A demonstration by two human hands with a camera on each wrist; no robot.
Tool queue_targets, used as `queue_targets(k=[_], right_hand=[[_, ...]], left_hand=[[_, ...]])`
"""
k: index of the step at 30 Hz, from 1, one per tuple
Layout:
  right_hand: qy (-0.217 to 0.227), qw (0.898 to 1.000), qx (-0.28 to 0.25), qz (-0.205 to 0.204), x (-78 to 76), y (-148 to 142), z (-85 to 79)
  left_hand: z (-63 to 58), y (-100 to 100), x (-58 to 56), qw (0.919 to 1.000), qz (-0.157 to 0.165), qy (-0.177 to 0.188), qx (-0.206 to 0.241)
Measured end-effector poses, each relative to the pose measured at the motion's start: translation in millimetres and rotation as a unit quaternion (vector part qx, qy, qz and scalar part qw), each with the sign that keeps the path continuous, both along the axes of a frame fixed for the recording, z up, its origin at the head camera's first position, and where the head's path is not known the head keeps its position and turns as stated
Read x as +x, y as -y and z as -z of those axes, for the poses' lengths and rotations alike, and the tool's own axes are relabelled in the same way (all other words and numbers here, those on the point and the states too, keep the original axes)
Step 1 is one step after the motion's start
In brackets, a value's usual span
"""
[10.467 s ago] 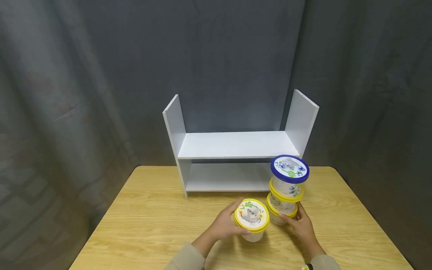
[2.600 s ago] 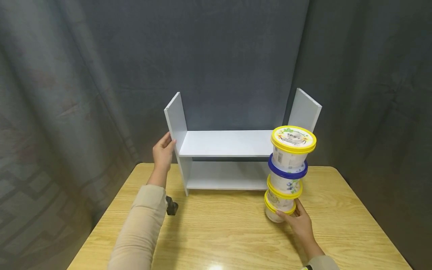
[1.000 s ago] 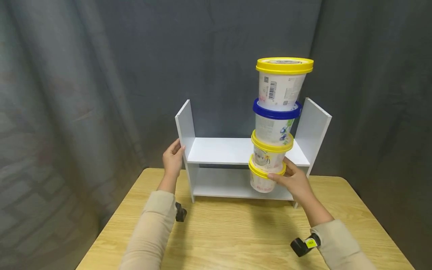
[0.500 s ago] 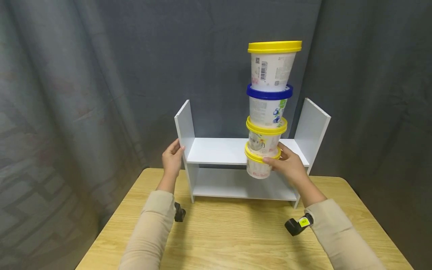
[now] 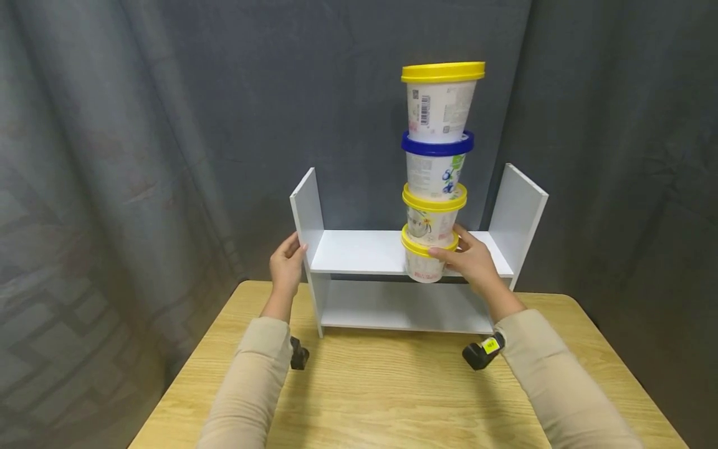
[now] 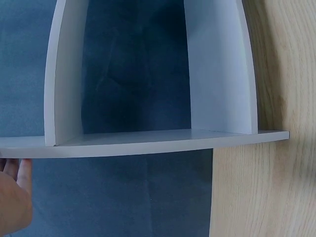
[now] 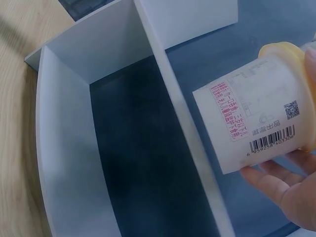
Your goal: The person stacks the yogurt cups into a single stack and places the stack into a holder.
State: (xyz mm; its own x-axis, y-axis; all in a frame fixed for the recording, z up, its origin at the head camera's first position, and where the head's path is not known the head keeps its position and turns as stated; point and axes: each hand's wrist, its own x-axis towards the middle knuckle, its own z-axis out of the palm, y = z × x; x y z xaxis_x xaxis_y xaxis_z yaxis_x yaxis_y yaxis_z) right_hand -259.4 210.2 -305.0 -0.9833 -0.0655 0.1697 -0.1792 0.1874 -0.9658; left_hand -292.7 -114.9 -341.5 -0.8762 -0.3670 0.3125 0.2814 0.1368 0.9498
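My right hand (image 5: 475,265) grips the lowest tub (image 5: 424,268) of a tall stack, thumb and fingers around its side under the yellow lid. Above it stand another yellow-lidded tub (image 5: 429,226), a blue-lidded tub (image 5: 430,174) with blueberry print, and a yellow-lidded tub (image 5: 440,109) on top. The stack leans slightly to the right. In the head view its base overlaps the front edge of the upper board of the white shelf (image 5: 359,249). My left hand (image 5: 287,265) touches the outer face of the shelf's left side panel (image 5: 306,206) with its fingertips.
The shelf stands on a wooden table (image 5: 381,386), with a lower board (image 5: 392,305) under the upper one and a right side panel (image 5: 516,215) rising beside the stack. Grey curtains (image 5: 235,93) hang behind and at both sides.
The blue-lidded tub was topped with another yellow-lidded tub. My right hand then raised the whole stack from the table, up and leftward to the upper board. My left hand moved to the side panel.
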Motion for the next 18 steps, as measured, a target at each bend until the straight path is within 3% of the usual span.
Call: queue_targets(k=[3,18], right_hand=[[0.006,1.0,-0.011,-0.009,-0.5,-0.9,0.4],[0.003,0.999,0.029,0.021,4.1,-1.8,0.9]], left_hand=[[-10.4,-0.2,17.5,0.9998,-0.017,0.007,-0.009],[-15.2,-2.4,54.2,0.9986,-0.049,-0.001,-0.02]])
